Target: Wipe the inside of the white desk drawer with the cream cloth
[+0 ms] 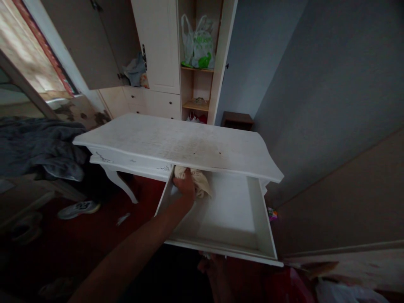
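My left hand reaches into the pulled-out white drawer at its left back corner. Its fingers are closed on a crumpled beige cloth, and part of the cloth spreads to the right of the hand across the drawer's bottom. Low in the view, just beneath the drawer's front edge, my right hand shows dimly with its fingers curled. A small whitish bit is at those fingertips, too dark to name. The drawer belongs to a white table whose top has grey smudges.
Behind the table stands a white wardrobe with open doors and a plastic bag on a shelf. Dark grey fabric lies at left, above a shoe on the red floor. A grey-blue wall rises on the right.
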The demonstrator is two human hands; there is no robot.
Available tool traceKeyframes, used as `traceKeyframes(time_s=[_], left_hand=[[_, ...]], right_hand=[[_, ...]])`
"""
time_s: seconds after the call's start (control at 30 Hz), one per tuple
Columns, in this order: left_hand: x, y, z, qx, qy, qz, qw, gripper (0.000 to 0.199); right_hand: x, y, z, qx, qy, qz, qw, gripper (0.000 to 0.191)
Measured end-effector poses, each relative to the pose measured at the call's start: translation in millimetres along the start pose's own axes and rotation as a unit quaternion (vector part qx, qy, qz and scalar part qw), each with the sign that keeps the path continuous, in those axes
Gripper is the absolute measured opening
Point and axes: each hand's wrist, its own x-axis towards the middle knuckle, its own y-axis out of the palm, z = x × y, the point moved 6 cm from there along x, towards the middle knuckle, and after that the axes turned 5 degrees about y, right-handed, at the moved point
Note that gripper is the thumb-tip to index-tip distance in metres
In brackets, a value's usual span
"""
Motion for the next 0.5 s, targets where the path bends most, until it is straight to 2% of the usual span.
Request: traceKeyframes(time_s=[0.07,0.27,0.37,0.5], left_hand=[[0.7,2.5,-4.4,-0.002,-0.004,-0.022,1.0,0.048],[-6.1,19.7,-33.2,0.001,0.051,-0.06,0.997,0.054],[-15.8,34.4,-40.7,0.013,0.072,-0.056,0.996,0.06],[-32.3,54.2,-44.3,0.026,0.093,-0.022,0.995,0.062]], right_hand=[[-0.1,0.3,-0.4,-0.013,-0.004,0.002,1.0,0.041],[2.1,-3.0,-5.4,-0.003,-0.023,-0.014,1.0,0.041],[1.0,-0.4,-3.9,-0.003,-0.013,-0.008,1.0,0.039],[-2.7,2.6,1.8,-0.015,-0.007,-0.006,1.0,0.036]])
